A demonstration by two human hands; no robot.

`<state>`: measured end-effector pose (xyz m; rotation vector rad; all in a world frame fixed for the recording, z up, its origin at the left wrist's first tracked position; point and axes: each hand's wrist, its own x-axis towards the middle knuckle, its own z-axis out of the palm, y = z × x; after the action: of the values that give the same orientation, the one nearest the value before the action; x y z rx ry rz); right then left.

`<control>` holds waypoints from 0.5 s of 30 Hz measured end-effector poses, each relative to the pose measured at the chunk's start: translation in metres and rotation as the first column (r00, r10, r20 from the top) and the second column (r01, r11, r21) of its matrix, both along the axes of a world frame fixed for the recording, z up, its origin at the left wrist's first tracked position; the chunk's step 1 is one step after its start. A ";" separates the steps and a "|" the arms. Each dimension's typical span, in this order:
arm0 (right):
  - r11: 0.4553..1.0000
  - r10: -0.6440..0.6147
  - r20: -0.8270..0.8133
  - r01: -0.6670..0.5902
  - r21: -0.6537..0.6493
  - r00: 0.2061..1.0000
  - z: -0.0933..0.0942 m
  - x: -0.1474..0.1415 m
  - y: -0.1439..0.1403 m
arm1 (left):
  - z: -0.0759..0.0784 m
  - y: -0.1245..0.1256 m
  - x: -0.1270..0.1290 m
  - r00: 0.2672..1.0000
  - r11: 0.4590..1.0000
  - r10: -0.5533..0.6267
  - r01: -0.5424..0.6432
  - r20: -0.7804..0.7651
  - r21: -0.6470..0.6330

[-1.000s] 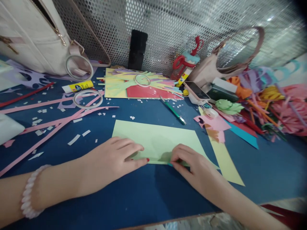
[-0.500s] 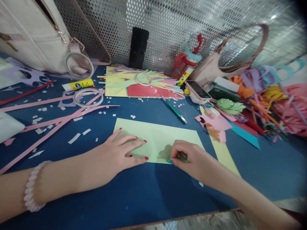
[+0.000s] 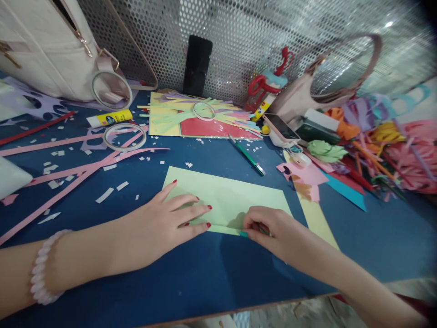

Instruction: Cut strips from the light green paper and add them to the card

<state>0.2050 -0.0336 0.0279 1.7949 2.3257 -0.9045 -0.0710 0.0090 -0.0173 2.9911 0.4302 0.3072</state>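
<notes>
left hand point(image 3: 167, 218): flat on light green paper point(image 3: 232, 196), palm down, fingers spread, red nails, pressing the sheet's 8 o'clock corner onto the blue table point(image 3: 205, 273). Pale bead bracelet point(image 3: 43, 269) on the wrist.
right hand point(image 3: 269, 228): at the sheet's 6 o'clock edge, fingers curled together, pinching a thin green tool point(image 3: 261, 229); teal tip shows at the fingertips. What kind of tool, cannot tell.
light green paper: lies flat at table centre, near edge under both hands, long side running 9 to 3.
yellow sheet point(image 3: 319, 223): tucked under the green paper at its 4 o'clock corner.
green pen point(image 3: 247, 157): at 12 o'clock of the paper, apart from it.
tape rings: one point(image 3: 120, 136) at 10 o'clock among pink paper strips point(image 3: 68, 175), one point(image 3: 203, 110) on the cut-paper stack point(image 3: 205, 123) at 12.
glue stick point(image 3: 109, 119): at 10 o'clock, lying beside the white bag point(image 3: 44, 50).
phone point(image 3: 280, 127): at 1 o'clock, screen up.
scrap pile point(image 3: 382, 146): at 2 o'clock, coloured paper bits.
mesh wall point(image 3: 239, 27): behind everything; black object point(image 3: 197, 66) leaning on it.
</notes>
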 end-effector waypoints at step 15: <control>0.968 0.038 0.008 -0.039 0.248 0.999 -0.013 0.000 -0.025 | -0.002 -0.007 0.004 0.997 0.983 -0.030 0.017 0.072 0.184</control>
<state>0.2047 -0.0590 0.0146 1.8250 2.5602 -0.6278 -0.0669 0.0025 -0.0198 3.1471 0.3783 0.4800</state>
